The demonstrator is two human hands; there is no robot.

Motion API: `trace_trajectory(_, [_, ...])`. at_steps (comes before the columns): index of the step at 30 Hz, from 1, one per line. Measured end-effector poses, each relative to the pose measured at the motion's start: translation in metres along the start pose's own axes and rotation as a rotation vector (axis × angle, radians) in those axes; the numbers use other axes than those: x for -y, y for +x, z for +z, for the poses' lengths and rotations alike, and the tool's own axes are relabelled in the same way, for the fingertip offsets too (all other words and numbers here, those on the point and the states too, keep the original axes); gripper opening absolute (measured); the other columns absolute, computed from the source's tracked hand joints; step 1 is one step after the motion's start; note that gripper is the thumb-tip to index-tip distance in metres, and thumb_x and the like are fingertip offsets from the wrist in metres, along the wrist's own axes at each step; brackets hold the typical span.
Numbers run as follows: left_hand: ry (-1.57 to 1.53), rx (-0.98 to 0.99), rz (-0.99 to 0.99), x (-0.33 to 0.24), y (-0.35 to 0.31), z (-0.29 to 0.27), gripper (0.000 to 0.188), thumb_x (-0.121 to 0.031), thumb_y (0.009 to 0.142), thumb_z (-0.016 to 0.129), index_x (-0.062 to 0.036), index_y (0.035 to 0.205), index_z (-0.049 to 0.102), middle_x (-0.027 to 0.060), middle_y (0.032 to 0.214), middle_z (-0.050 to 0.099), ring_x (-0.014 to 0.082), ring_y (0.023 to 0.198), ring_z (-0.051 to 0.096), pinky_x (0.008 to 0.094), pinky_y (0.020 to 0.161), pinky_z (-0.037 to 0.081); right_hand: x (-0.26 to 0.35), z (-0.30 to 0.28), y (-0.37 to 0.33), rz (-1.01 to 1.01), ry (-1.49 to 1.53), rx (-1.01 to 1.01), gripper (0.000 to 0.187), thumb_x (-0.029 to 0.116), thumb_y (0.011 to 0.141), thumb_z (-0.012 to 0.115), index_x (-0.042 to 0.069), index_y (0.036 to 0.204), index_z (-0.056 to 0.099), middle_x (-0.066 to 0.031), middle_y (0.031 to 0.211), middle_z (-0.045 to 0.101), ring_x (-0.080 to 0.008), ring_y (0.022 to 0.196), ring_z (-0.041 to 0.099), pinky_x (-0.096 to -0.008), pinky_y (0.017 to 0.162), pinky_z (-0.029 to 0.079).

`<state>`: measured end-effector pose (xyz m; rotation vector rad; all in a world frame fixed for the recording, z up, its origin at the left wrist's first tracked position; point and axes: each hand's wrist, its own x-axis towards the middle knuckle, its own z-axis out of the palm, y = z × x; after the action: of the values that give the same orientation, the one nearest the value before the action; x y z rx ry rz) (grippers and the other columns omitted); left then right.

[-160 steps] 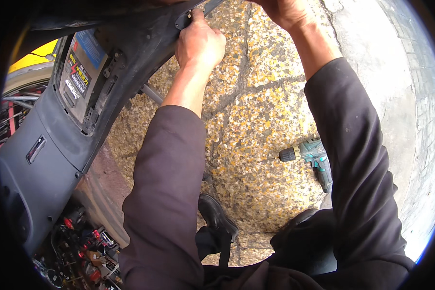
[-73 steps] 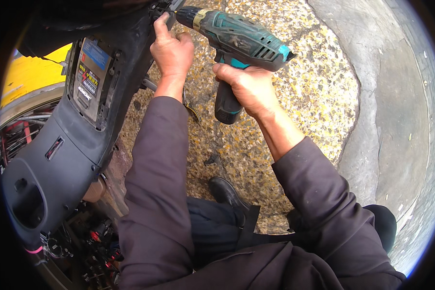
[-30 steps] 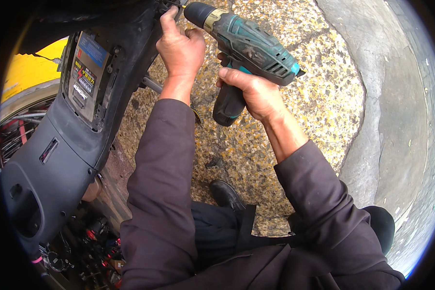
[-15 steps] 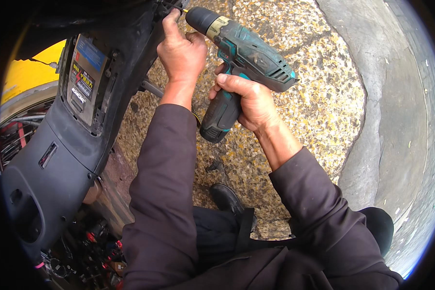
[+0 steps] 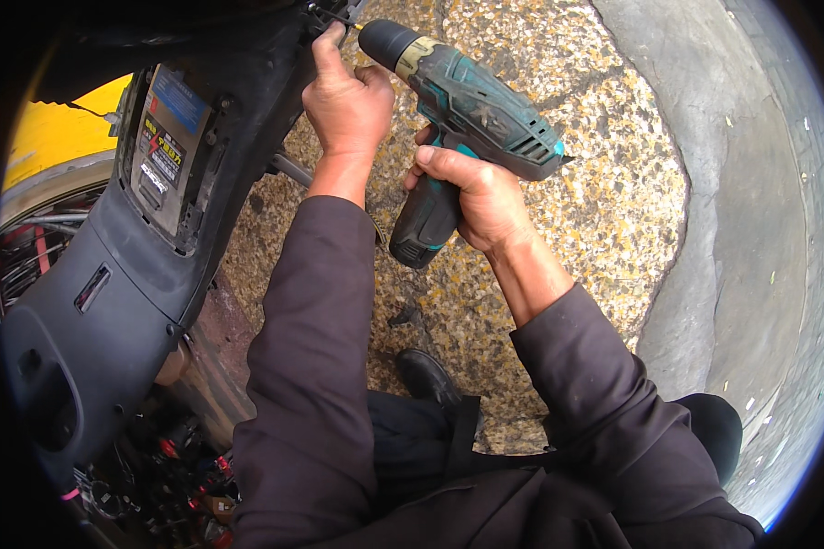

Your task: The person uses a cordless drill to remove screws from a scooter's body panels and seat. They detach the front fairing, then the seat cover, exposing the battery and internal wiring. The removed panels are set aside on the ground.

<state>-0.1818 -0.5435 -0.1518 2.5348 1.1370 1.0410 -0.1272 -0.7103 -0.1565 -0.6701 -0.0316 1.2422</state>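
One teal-and-black drill (image 5: 481, 114) is tilting in the right hand (image 5: 490, 201), whose fingers are wrapping its handle; its bit (image 5: 357, 26) is pointing at the dark vehicle body (image 5: 142, 265). The left hand (image 5: 348, 112) is reaching a forefinger beside it, gripping what I can't tell. An open recess (image 5: 176, 246) is holding a labelled block (image 5: 159, 196). Speckled floor (image 5: 604, 174) is spreading toward grey concrete's (image 5: 742, 210) ragged edge.

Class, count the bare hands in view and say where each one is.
2. The left hand is at the dark bodywork, near the picture's top; the right hand, lower, grips the teal-and-black drill.
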Motion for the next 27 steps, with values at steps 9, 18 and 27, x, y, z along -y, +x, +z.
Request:
trace_trajectory(9, [0.017,-0.043,0.093,-0.002,0.002,-0.001,0.050,0.001,0.077,0.062,-0.0055,0.125,0.048,0.0030,0.053,0.054,0.0184,0.046,0.056,0.0298,0.055,0.047,0.009,0.000,-0.005,-0.008,-0.061,-0.021,0.029,0.006,0.082,0.071,-0.003,0.108,0.062,-0.0076,0.084,0.066,-0.0201,0.072,0.066,-0.0333,0.069,0.056])
trace_trajectory(18, [-0.012,0.001,-0.014,-0.005,0.003,-0.003,0.052,-0.004,0.076,0.065,-0.0101,0.124,0.048,0.0105,0.060,0.060,0.0352,0.058,0.065,0.0434,0.059,0.051,0.018,-0.008,-0.015,0.006,-0.074,-0.008,0.035,0.007,0.081,0.072,-0.003,0.112,0.061,-0.0086,0.086,0.066,-0.0204,0.073,0.067,-0.0343,0.069,0.056])
trace_trajectory(27, [-0.019,0.002,-0.086,-0.014,0.012,-0.009,0.052,-0.006,0.076,0.063,-0.0077,0.126,0.049,0.0092,0.060,0.061,0.0318,0.058,0.065,0.0401,0.065,0.053,0.039,-0.040,-0.036,0.001,-0.018,0.109,0.041,0.013,0.080,0.070,-0.004,0.116,0.059,-0.0105,0.080,0.064,-0.0250,0.073,0.066,-0.0365,0.069,0.054])
